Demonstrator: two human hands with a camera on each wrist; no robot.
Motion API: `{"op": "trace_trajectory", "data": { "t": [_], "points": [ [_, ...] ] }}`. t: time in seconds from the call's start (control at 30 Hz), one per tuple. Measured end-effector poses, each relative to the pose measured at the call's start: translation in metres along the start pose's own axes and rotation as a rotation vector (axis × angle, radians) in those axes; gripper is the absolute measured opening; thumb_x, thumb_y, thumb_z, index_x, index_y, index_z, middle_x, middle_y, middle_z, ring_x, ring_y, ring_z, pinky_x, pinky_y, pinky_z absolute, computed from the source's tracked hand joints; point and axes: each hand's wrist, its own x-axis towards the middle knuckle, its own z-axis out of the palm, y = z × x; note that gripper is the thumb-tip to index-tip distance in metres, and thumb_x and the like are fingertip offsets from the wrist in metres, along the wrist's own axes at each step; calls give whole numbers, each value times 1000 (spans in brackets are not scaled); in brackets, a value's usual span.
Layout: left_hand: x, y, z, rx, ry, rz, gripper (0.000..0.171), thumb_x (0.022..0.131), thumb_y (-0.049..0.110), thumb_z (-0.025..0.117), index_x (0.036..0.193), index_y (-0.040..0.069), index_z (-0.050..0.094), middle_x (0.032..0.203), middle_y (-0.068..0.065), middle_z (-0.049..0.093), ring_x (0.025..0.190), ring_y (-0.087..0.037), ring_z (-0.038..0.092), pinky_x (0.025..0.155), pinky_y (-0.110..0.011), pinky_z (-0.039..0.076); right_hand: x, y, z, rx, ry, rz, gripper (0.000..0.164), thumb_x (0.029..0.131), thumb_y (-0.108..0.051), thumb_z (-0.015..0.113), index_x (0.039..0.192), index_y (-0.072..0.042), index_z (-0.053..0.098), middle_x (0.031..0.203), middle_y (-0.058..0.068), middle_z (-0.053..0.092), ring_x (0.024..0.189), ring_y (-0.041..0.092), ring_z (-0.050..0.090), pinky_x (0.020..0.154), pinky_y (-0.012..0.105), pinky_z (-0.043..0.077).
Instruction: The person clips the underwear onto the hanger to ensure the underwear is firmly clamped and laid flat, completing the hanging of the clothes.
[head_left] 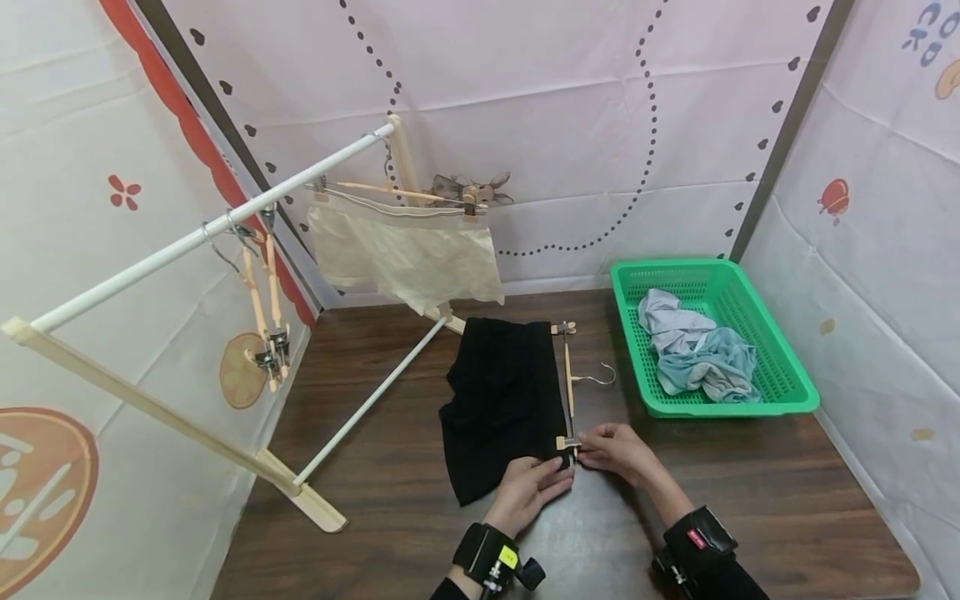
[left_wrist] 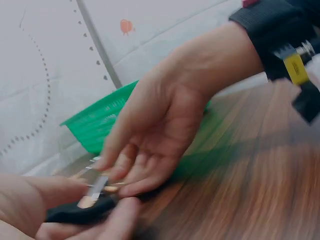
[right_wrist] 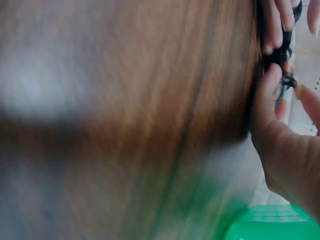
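Observation:
A pair of black shorts [head_left: 502,400] lies flat on the table, its waist edge along a wooden clip hanger [head_left: 568,375] with a metal hook. The far clip [head_left: 564,328] sits at the upper corner of the waist. At the near corner, my right hand [head_left: 618,454] pinches the other clip [head_left: 567,442] between thumb and fingers. My left hand [head_left: 528,492] grips the waist corner beside it. In the left wrist view, black cloth [left_wrist: 80,210] passes between the left fingers, just under the metal clip. The right wrist view shows the right thumb [right_wrist: 270,90] close against the clip.
A green basket [head_left: 720,408] with crumpled grey and blue clothes [head_left: 701,350] stands to the right. On the left is a rack with a white top rail [head_left: 217,225]; a cream cloth [head_left: 405,250] on a clip hanger and other hangers [head_left: 264,308] hang there. Printed curtains surround the table.

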Motion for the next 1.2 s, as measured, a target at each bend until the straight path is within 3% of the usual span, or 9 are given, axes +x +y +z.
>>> {"op": "trace_trajectory", "data": {
  "t": [0.1, 0.27, 0.33, 0.43, 0.53, 0.67, 0.87, 1.03, 1.2],
  "points": [
    [-12, 11, -9, 111, -80, -66, 32, 103, 3, 56, 127, -17, 52, 121, -30, 66, 108, -34, 70, 94, -43, 58, -4, -7, 3, -287, 40, -55, 34, 98, -14, 69, 115, 14, 58, 97, 15, 72, 79, 21, 72, 72, 34, 63],
    [-19, 34, -19, 266, -206, -77, 32, 106, 2, 47, 126, -20, 56, 115, -31, 68, 104, -36, 72, 90, -42, 59, -8, -31, 8, -945, 81, -220, 24, 92, -28, 75, 98, -5, 76, 86, 3, 75, 73, 17, 69, 65, 34, 57],
    [-17, 43, -20, 316, -225, -46, 32, 107, 4, 45, 127, -19, 56, 113, -29, 70, 102, -33, 73, 89, -40, 60, -6, -42, 9, -1083, 87, -252, 22, 93, -29, 73, 95, -8, 78, 86, 3, 75, 76, 19, 69, 68, 37, 57],
    [-8, 54, -21, 373, -218, 23, 33, 108, 5, 43, 128, -17, 56, 110, -25, 71, 99, -29, 73, 88, -37, 60, 4, -55, 11, -1150, 124, -286, 21, 95, -26, 71, 99, -6, 77, 90, 7, 75, 83, 25, 71, 73, 42, 58],
    [6, 63, -21, 446, -179, 105, 31, 108, 4, 44, 127, -15, 57, 108, -21, 72, 96, -26, 73, 88, -36, 61, 23, -66, 12, -1118, 183, -333, 20, 97, -19, 67, 102, -2, 76, 95, 12, 75, 85, 27, 70, 74, 44, 58],
    [33, 73, -19, 526, -117, 189, 28, 105, 1, 47, 126, -14, 59, 108, -19, 71, 97, -24, 72, 88, -35, 61, 56, -79, 12, -983, 288, -351, 23, 97, -11, 60, 109, 3, 73, 100, 16, 74, 81, 25, 68, 69, 39, 57],
    [68, 86, -11, 545, 19, 302, 26, 101, -4, 48, 121, -12, 63, 112, -21, 70, 99, -26, 70, 89, -34, 60, 98, -89, 9, -766, 362, -268, 26, 100, -11, 55, 111, 7, 70, 91, 15, 69, 76, 22, 62, 61, 30, 50],
    [88, 96, -10, 740, 205, 469, 23, 98, -4, 55, 116, -5, 69, 111, -17, 71, 101, -26, 68, 87, -36, 57, 118, -86, 9, -553, 314, -137, 31, 104, -14, 52, 114, 10, 68, 82, 11, 61, 76, 20, 62, 62, 27, 51],
    [110, 102, -21, 985, 257, 616, 26, 96, -3, 58, 119, 0, 69, 117, -15, 70, 107, -28, 65, 92, -40, 54, 126, -83, 13, -373, 322, -85, 38, 104, -10, 51, 133, 14, 57, 110, 27, 67, 103, 34, 70, 83, 37, 61]
  ]
}}
